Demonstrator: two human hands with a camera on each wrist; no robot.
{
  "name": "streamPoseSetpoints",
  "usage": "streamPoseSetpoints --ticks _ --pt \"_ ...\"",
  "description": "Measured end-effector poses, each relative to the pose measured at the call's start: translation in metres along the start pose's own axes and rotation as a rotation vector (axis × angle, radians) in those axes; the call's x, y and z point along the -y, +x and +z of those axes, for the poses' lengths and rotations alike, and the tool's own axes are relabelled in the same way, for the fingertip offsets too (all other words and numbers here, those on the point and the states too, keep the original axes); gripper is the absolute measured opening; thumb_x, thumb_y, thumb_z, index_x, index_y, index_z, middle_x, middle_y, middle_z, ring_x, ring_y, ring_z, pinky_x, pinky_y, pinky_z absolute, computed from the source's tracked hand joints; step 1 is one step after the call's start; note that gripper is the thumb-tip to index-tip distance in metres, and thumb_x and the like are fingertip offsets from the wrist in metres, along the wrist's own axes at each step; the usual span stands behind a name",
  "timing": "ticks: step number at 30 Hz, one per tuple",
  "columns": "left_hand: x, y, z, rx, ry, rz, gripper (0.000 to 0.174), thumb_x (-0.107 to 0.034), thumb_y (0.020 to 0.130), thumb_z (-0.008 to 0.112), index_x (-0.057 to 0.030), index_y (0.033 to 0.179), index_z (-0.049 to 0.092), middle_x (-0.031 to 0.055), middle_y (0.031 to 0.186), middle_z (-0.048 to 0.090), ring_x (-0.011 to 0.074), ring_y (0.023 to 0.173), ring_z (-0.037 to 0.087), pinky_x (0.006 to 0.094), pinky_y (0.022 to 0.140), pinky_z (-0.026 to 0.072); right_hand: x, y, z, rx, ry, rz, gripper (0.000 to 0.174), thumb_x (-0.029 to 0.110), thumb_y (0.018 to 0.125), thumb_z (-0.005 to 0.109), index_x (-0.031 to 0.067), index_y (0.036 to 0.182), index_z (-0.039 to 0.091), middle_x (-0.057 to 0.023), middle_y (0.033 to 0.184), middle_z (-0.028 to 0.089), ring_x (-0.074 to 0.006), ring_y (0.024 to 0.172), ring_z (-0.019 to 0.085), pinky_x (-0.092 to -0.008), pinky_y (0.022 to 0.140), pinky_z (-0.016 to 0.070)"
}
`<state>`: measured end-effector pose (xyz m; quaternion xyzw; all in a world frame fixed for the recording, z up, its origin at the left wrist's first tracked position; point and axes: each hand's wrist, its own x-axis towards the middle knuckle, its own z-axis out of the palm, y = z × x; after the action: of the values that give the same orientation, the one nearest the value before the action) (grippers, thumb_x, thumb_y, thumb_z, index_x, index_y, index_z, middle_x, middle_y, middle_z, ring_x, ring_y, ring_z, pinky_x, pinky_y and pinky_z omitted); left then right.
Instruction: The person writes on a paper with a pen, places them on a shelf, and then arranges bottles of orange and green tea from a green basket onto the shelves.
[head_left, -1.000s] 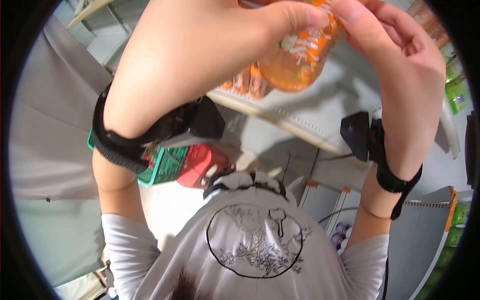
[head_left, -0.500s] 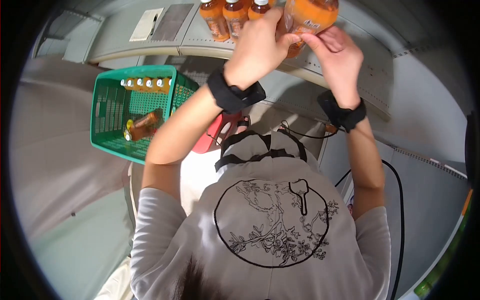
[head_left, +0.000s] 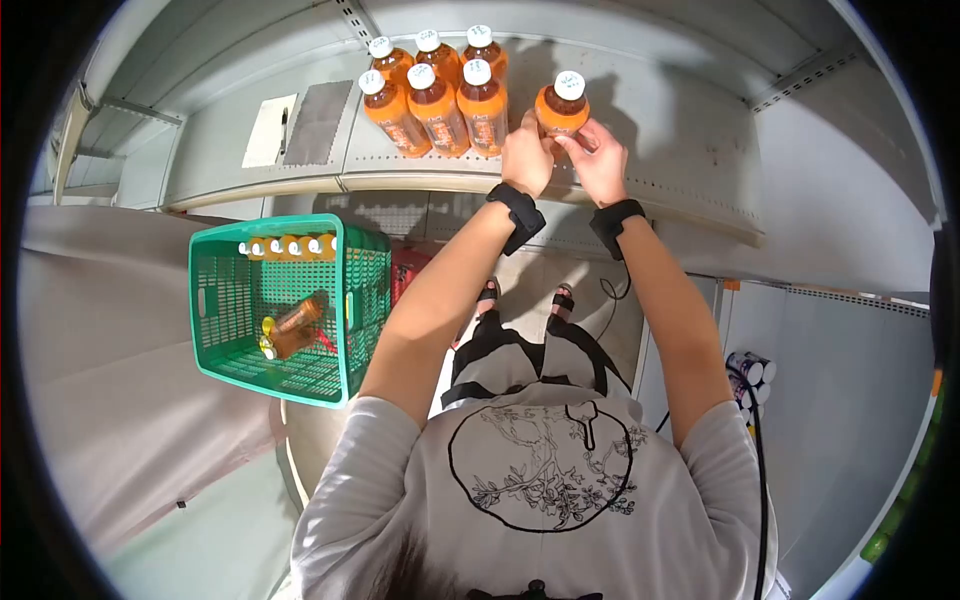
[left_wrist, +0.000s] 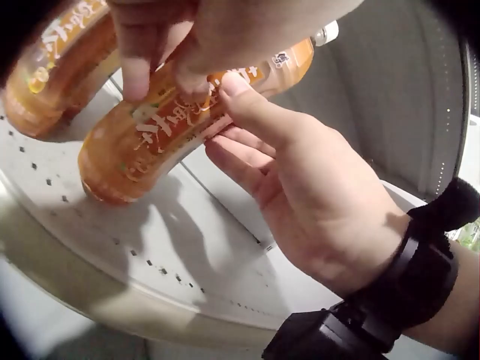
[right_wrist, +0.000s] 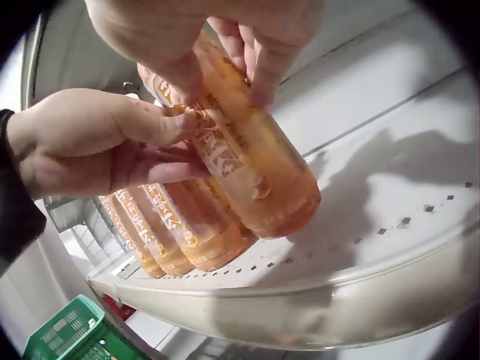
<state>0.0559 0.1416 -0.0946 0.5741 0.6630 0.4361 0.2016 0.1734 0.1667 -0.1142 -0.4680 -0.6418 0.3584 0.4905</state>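
Note:
Between my two hands is a bottle of orange drink point(head_left: 562, 106) with a white cap and a printed orange label, upright at the shelf's front part. My left hand point(head_left: 528, 157) holds it from the left, thumb and fingers on its sides. From the right, my right hand point(head_left: 598, 160) grips it, its thumb point(left_wrist: 244, 94) on the label and the other fingers bent behind. Both thumbs lie close together on the label. In the right wrist view the bottle's base point(right_wrist: 289, 221) is right at the shelf surface. Just left of it stand several matching bottles point(head_left: 433, 105) in two rows.
The grey shelf point(head_left: 680, 150) has a raised front lip. A notepad with a pen point(head_left: 268, 130) and a grey cloth point(head_left: 318, 124) lie at its left. Below left, a green basket point(head_left: 268, 390) holds several small bottles and a lying bottle. Cans point(head_left: 750, 368) show at lower right.
Both hands have lowered the bottle from close before the head camera to the shelf, right of the other bottles. The view now takes in more of the shelf and basket.

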Motion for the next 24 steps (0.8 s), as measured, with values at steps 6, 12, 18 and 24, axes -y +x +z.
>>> streamPoseSetpoints --ticks 6,12,18,24 --pt "0.017 0.008 0.007 0.029 0.05 -0.023 0.033 -0.01 0.074 0.06 0.0003 0.103 0.05 0.0214 0.079 0.062 0.0381 0.079 0.06 0.045 0.07 0.0472 -0.009 0.008 0.006 0.026 -0.061 0.003 0.033 0.013 0.071 0.071 -0.0023 0.097 0.058 -0.0158 0.095 0.063 -0.0245 0.091 0.062 -0.0319 0.078 0.0497" --pt "0.017 0.012 0.017 -0.013 0.133 -0.102 0.027 -0.014 0.075 0.061 -0.0001 0.095 0.05 0.0234 0.079 0.061 0.0408 0.079 0.059 0.0472 0.069 0.0463 -0.03 0.016 0.014 -0.009 -0.04 -0.047 0.029 0.018 0.072 0.07 0.0012 0.094 0.06 -0.0137 0.088 0.065 -0.0216 0.085 0.064 -0.0301 0.07 0.0487" --pt "0.026 0.02 0.026 -0.054 0.107 -0.084 0.025 -0.007 0.072 0.06 -0.0007 0.095 0.052 0.0232 0.081 0.061 0.0399 0.081 0.059 0.0452 0.071 0.0471 -0.038 0.025 0.016 -0.026 -0.121 -0.138 0.031 0.02 0.072 0.07 0.0007 0.094 0.059 -0.0142 0.089 0.065 -0.0244 0.083 0.064 -0.0314 0.071 0.05" --pt "0.032 0.033 0.032 -0.127 0.152 -0.117 0.028 -0.008 0.071 0.061 -0.001 0.097 0.053 0.0229 0.081 0.062 0.0392 0.08 0.059 0.0444 0.071 0.0476 -0.04 0.042 0.027 0.007 -0.122 -0.081 0.031 0.02 0.072 0.07 0.0 0.093 0.058 -0.0152 0.088 0.064 -0.0267 0.082 0.063 -0.0325 0.071 0.05"
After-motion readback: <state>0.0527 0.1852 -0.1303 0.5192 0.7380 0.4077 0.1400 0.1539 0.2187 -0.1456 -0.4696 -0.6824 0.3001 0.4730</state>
